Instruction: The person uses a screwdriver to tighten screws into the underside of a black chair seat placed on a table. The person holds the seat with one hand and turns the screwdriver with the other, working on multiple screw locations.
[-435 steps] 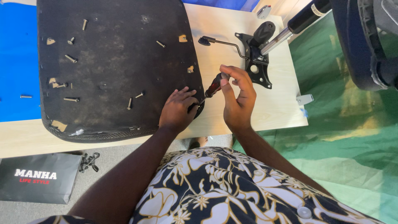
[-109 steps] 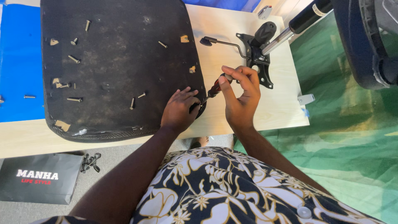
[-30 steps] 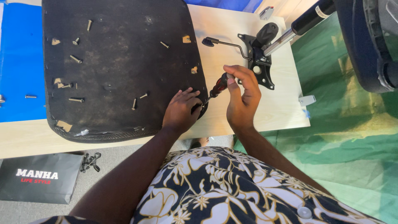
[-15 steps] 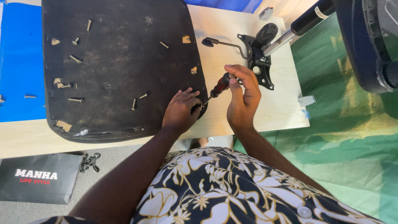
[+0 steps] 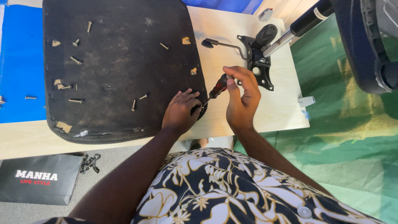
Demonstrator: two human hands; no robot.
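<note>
Grip, right hand [image 5: 242,99]: closed around the dark red and black handle of a screwdriver [image 5: 217,88], thumb and fingertips pinching the handle's upper end.
Grip, left hand [image 5: 181,110]: fingers curled down at the screwdriver's tip, resting on the near right corner of the seat pad; whether they pinch a screw cannot be told.
Tabletop [image 5: 232,29]: pale wood, carrying the seat pad on its left part and the metal mechanism on its right part.
Seat pad [image 5: 120,66]: large, black, underside up, covering most of the tabletop; its near edge overhangs toward the person.
Floor covering [image 5: 344,132]: green sheet to the right of the tabletop.
Blue sheet [image 5: 20,62]: lies beside the left edge of the seat pad.
Chair part [image 5: 365,41]: dark blue moulded piece at the upper right, beyond the tabletop.
Bag [image 5: 39,178]: black, flat on the grey floor at the lower left.
Mechanism plate [image 5: 259,62]: black metal, with a lever arm pointing left, just beyond the right hand.
Gas cylinder [image 5: 298,27]: black and silver, seated in the plate and slanting to the upper right.
Screwdriver position: tilted, handle up and right, tip down and left at the corner of the seat pad, between the two hands.
Screws [image 5: 76,60]: several lie loose on the seat pad, mostly on its left half.
</note>
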